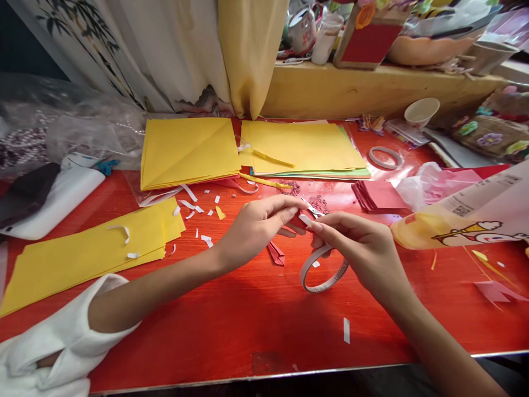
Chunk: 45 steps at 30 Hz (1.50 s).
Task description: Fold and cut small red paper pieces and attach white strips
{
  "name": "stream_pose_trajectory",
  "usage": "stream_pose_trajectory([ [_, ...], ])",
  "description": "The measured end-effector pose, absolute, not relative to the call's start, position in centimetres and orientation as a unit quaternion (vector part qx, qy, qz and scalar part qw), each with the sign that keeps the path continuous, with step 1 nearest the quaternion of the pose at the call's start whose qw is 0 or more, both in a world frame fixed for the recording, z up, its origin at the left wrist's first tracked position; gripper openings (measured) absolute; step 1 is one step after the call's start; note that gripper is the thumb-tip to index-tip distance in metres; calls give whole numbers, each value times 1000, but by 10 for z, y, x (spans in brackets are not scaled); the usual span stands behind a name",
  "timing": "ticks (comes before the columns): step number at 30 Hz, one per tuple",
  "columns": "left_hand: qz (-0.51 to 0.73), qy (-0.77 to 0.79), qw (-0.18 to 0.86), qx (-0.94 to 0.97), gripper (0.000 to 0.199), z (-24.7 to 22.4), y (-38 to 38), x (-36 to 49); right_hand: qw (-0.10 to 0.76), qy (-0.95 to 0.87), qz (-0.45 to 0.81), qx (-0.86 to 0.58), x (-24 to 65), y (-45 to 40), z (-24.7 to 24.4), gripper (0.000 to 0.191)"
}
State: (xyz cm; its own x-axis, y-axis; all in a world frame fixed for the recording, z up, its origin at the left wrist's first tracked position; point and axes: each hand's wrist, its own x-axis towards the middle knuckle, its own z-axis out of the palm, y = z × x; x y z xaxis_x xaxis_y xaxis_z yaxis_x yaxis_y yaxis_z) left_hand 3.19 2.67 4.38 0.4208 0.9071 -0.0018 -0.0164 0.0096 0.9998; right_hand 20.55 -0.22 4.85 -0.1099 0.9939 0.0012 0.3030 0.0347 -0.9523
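My left hand (264, 226) pinches a small piece of red paper (305, 212) above the middle of the table. In my right hand (359, 242) is a roll of double-sided tape (305, 274), hanging below the fingers. The white end of its tape (306, 220) lies between thumb and forefinger, against the red paper. Metal scissors (314, 210) show just beyond the fingertips, partly hidden by my right hand. A folded red paper piece (276, 253) lies on the table below my left hand.
Stacks of yellow paper (190, 149) lie at the back, with yellow strips (95, 248) at left. A second tape roll (385, 157) and red paper squares (378, 197) are at right, near a printed plastic cup (475, 209). White scraps (346, 331) are scattered on the red table (198, 342).
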Motion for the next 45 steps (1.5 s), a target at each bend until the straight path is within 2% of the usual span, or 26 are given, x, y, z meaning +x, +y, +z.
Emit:
stream_pose_trajectory([
  [8, 381, 358, 648, 554, 18, 44, 27, 31, 376, -610, 434, -546, 206, -1, 46, 20],
  [20, 361, 330, 657, 574, 20, 38, 30, 29, 358, -626, 451, -526, 208, 0, 45, 15],
  [45, 345, 353, 651, 577, 19, 38, 29, 31, 339, -616, 457, -544, 206, 2, 40, 23],
])
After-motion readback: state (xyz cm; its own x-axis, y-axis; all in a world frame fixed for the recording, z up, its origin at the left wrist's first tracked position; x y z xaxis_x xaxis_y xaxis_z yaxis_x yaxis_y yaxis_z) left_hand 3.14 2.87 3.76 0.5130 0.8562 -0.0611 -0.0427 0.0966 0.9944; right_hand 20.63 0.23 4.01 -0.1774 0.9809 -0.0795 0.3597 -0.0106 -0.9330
